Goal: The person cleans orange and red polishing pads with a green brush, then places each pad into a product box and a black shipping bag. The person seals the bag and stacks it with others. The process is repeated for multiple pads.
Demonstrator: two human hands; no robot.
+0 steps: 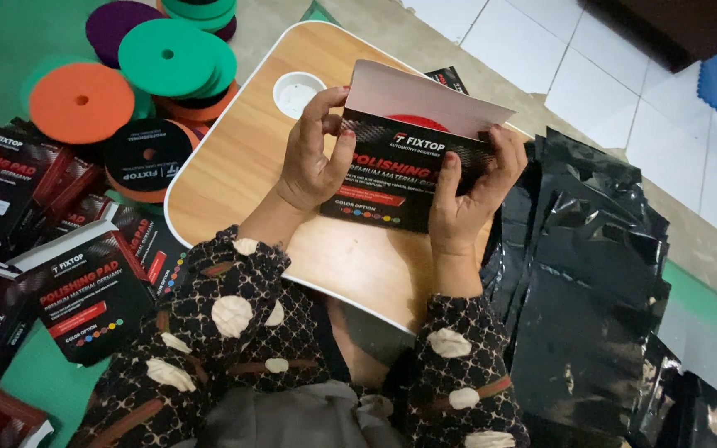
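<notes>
Both my hands hold a black and red printed cardboard sleeve [392,178] over a small wooden lap table [234,158]. My left hand [313,153] grips its left edge with the fingers curled at the top. My right hand [470,191] grips its right edge. The sleeve's white flap [417,98] stands open at the top, and a red round pad [418,123] shows inside the opening.
Round foam pads in orange [82,101], green [168,56], purple and black lie on the green mat at the upper left. Several flat printed sleeves [85,294] are piled at the left. A heap of glossy black plastic bags [587,282] lies at the right.
</notes>
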